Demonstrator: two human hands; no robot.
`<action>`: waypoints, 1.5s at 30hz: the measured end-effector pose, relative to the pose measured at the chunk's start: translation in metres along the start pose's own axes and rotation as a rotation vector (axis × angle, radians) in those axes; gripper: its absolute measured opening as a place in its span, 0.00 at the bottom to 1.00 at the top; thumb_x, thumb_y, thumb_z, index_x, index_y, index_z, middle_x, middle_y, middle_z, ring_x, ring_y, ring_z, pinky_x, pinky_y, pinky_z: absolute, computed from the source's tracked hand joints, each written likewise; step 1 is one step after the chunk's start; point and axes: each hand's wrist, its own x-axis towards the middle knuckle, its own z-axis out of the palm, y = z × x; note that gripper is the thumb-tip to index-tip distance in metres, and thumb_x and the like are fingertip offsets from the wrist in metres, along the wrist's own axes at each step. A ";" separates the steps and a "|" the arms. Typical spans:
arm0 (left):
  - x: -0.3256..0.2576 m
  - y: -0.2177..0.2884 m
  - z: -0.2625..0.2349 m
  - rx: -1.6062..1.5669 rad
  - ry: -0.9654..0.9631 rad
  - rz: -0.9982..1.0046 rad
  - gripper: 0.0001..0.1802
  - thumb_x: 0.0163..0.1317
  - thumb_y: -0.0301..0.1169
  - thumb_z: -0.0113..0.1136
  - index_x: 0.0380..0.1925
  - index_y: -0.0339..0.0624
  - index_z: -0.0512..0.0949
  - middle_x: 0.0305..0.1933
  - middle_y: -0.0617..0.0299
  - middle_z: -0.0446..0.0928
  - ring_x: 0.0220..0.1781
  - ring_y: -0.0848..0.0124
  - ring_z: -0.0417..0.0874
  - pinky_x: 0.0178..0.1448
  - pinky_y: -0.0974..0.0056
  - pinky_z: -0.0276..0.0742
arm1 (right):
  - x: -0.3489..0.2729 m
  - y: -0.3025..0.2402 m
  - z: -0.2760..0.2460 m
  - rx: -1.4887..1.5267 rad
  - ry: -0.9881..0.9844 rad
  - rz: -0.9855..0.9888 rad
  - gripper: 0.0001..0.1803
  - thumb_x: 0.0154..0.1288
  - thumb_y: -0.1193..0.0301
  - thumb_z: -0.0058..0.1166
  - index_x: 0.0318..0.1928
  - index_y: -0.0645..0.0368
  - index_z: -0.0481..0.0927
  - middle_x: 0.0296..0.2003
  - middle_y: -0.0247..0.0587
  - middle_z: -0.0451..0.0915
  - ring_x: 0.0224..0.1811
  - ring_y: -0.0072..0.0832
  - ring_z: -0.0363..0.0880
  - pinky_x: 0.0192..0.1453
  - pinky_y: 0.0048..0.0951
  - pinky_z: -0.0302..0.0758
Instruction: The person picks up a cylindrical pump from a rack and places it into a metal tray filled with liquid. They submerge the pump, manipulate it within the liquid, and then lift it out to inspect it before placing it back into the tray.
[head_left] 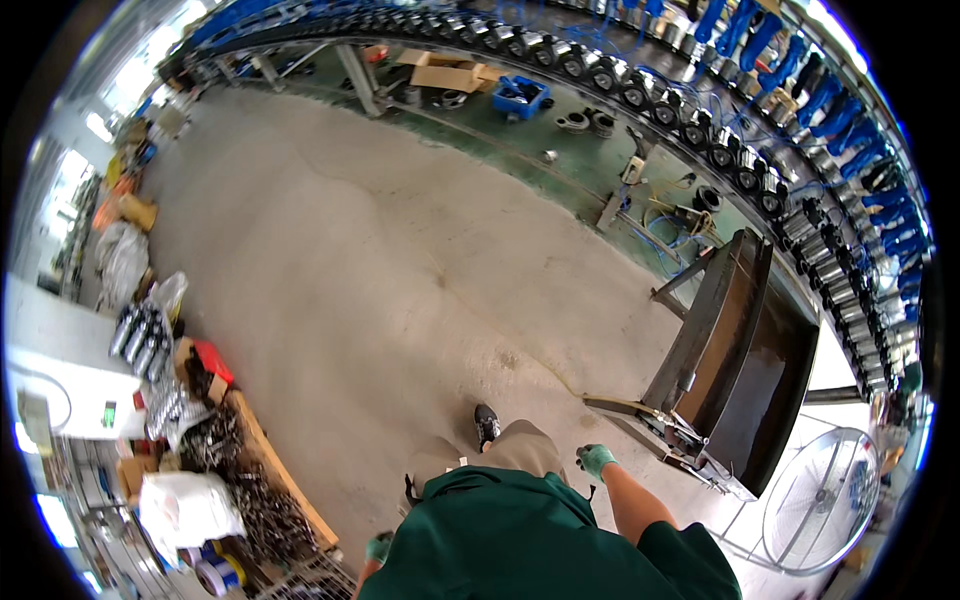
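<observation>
My right hand, in a green glove with bare-looking fingertips, hangs beside my right leg. Its fingers are loosely bent and apart, and I see nothing in them. The nearest thing on that side is a dark metal trough on legs, apart from the hand. At the lower edge my left hand, also in a green glove, shows only in part beside my green top. Its fingers are too hidden to read. One dark shoe shows on the floor in front of me.
A long line of metal cylindrical parts curves along the far and right sides, with blue gloves hanging behind. Below it are a blue crate and a cardboard box. A round fan stands right; a wooden-edged bin of metal scraps, left. A hose crosses the concrete floor.
</observation>
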 end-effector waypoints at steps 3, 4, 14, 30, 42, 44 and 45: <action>0.025 0.043 0.007 0.128 -0.004 -0.026 0.10 0.75 0.29 0.54 0.52 0.43 0.80 0.38 0.56 0.85 0.35 0.62 0.83 0.38 0.56 0.80 | 0.006 -0.081 -0.010 -0.072 0.029 -0.022 0.19 0.76 0.60 0.50 0.49 0.64 0.85 0.38 0.44 0.90 0.37 0.32 0.86 0.46 0.35 0.82; 0.038 0.065 0.011 0.164 -0.016 -0.022 0.10 0.75 0.29 0.54 0.52 0.43 0.80 0.38 0.55 0.85 0.35 0.61 0.83 0.38 0.55 0.80 | 0.003 -0.101 -0.011 -0.055 0.039 -0.005 0.20 0.76 0.60 0.50 0.49 0.64 0.85 0.38 0.43 0.90 0.37 0.31 0.86 0.47 0.34 0.82; 0.294 0.444 0.088 0.303 -0.345 0.078 0.12 0.74 0.35 0.53 0.51 0.43 0.79 0.36 0.55 0.84 0.34 0.60 0.83 0.38 0.53 0.80 | 0.025 -0.116 0.046 -0.526 -0.156 0.013 0.18 0.79 0.57 0.49 0.46 0.57 0.85 0.36 0.35 0.88 0.35 0.28 0.86 0.39 0.32 0.81; 0.275 0.828 0.589 1.038 -0.624 0.634 0.15 0.76 0.25 0.48 0.57 0.45 0.80 0.44 0.61 0.86 0.35 0.69 0.84 0.35 0.61 0.77 | 0.002 -0.303 0.121 0.428 0.102 0.405 0.16 0.73 0.59 0.53 0.52 0.52 0.86 0.46 0.39 0.90 0.41 0.34 0.87 0.46 0.38 0.82; 0.193 0.781 0.826 1.456 -0.600 0.606 0.16 0.75 0.26 0.50 0.58 0.37 0.79 0.41 0.57 0.86 0.34 0.67 0.84 0.30 0.61 0.73 | 0.105 -0.289 -0.015 0.797 0.212 0.377 0.21 0.77 0.58 0.45 0.45 0.57 0.89 0.37 0.40 0.90 0.35 0.32 0.88 0.42 0.38 0.83; 0.180 0.777 0.893 1.528 -0.638 0.671 0.16 0.76 0.28 0.50 0.59 0.38 0.78 0.41 0.57 0.85 0.34 0.66 0.85 0.31 0.58 0.76 | 0.084 -0.291 -0.064 0.999 0.290 0.427 0.21 0.77 0.58 0.46 0.46 0.58 0.89 0.36 0.42 0.90 0.33 0.34 0.87 0.42 0.38 0.83; 0.175 0.777 0.924 1.549 -0.647 0.702 0.17 0.76 0.28 0.51 0.60 0.38 0.78 0.42 0.56 0.85 0.34 0.66 0.85 0.32 0.56 0.78 | 0.043 -0.304 -0.127 1.161 0.311 0.501 0.21 0.77 0.58 0.46 0.46 0.59 0.88 0.35 0.43 0.90 0.32 0.34 0.87 0.42 0.38 0.83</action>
